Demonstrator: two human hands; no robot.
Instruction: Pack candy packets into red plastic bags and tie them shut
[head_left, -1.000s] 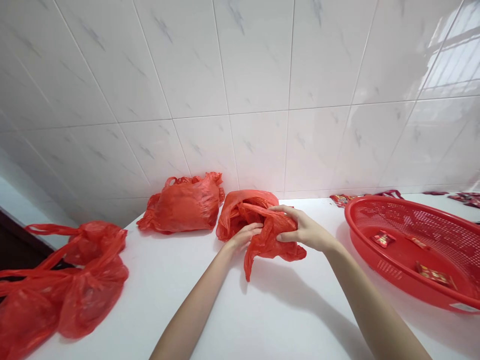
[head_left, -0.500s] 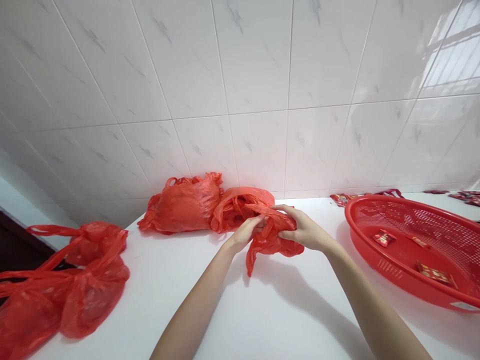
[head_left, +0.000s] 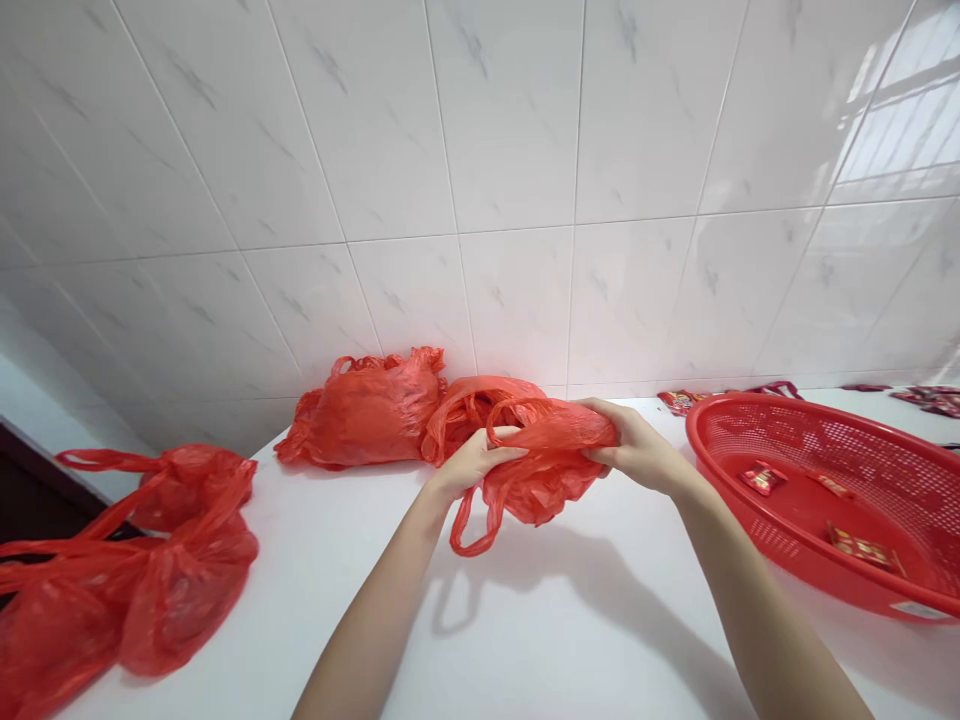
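Between my two hands a thin red plastic bag is held up over the white table. My left hand pinches the bag near its handles, with one handle loop dangling below. Its far end is gripped by my right hand, fingers behind and thumb in front. The bag looks crumpled and fairly flat. Just behind my left hand lies another crumpled red bag, partly covered by the held one.
A bulging red bag rests against the tiled wall. More red bags lie at the left edge. At right stands a red plastic basket holding several small packets. Other red packets lie behind it.
The held bag has been stretched sideways and turned, so a handle loop now hangs by my left hand. My hands have moved farther apart.
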